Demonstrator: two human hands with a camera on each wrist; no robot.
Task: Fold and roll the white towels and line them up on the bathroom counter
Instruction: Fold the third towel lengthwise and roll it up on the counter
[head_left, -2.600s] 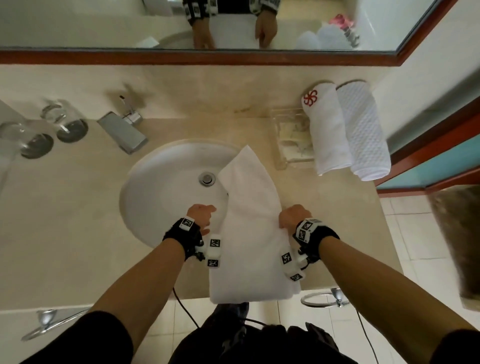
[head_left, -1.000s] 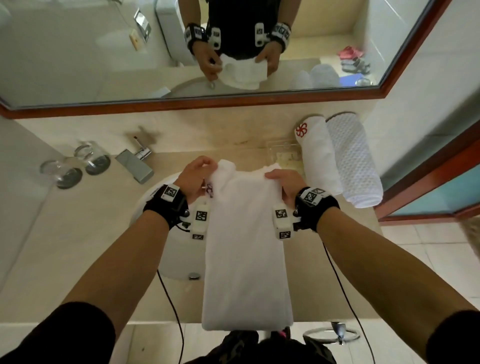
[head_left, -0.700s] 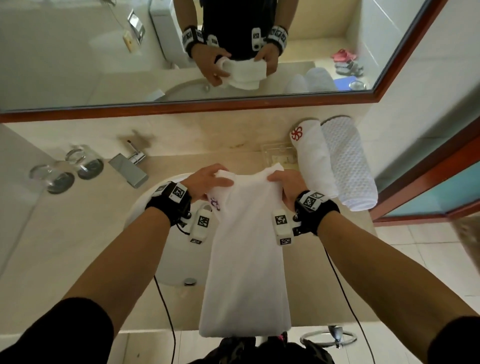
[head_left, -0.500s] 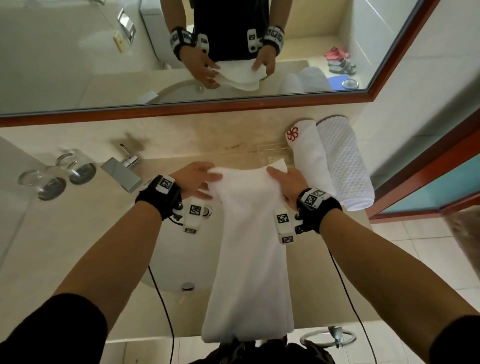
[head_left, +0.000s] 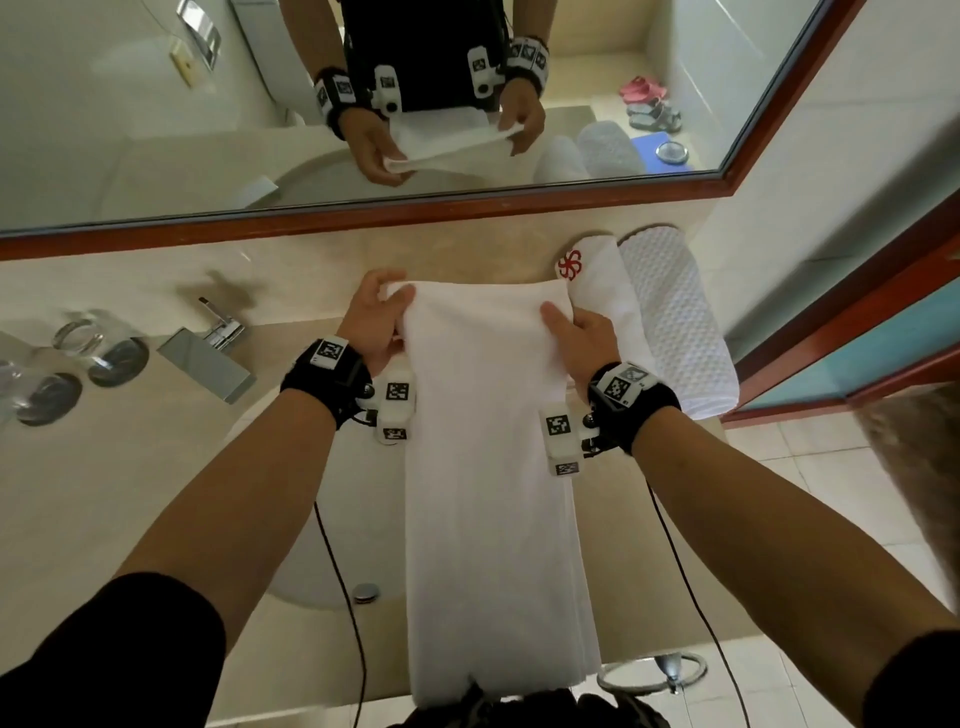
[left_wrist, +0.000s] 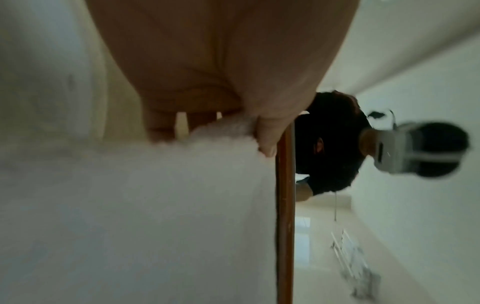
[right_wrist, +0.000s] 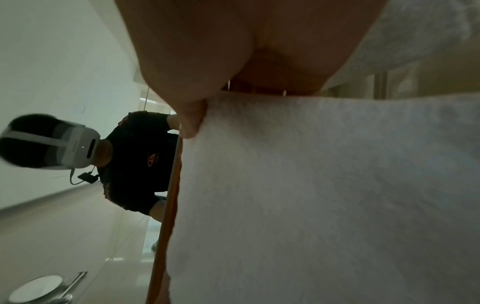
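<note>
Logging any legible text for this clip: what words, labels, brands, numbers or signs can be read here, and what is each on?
No readable words or numbers in any view.
Rolled towel: a red flower emblem, no lettering.
Wristbands by the left hand and right hand: black-and-white square code markers, no text.
Shirt in the mirror reflection: an orange logo, too blurred to read.

Beige stone counter (head_left: 104, 493), round white sink (head_left: 332, 561), chrome tap (head_left: 208, 358), wood-framed mirror (head_left: 156, 104) above, pale floor tiles (head_left: 810, 478) right, soft daylight throughout

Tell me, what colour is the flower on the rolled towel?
Red flower on white rolled towel; head view.
</note>
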